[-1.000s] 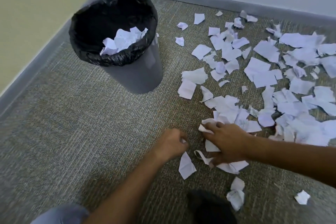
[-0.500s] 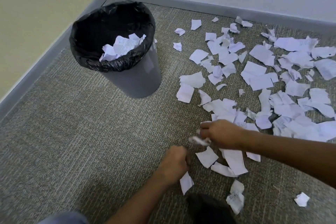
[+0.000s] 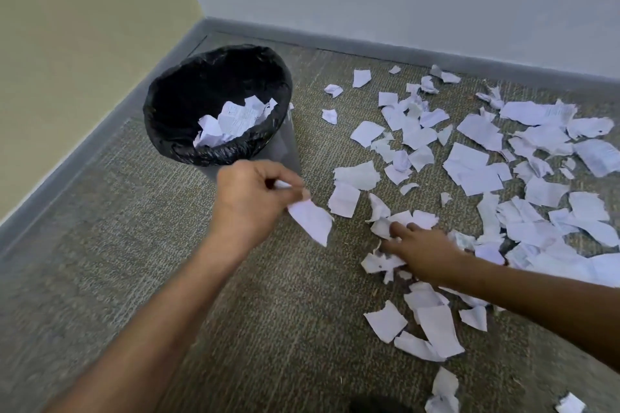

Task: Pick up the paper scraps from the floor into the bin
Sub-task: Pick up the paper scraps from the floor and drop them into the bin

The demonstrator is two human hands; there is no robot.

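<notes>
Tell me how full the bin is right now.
Partly full. White paper scraps lie heaped inside the bin, below its rim, with black liner showing above them. How deep the heap goes: cannot tell.

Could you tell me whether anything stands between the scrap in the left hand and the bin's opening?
Nothing visible does. The left hand pinches a paper scrap just in front of the bin, whose open top, lined with a black bag, is uncovered and only partly filled.

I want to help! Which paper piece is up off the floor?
The scrap pinched in the left hand, dangling just below the bin. Every other loose scrap lies flat on the carpet.
</notes>
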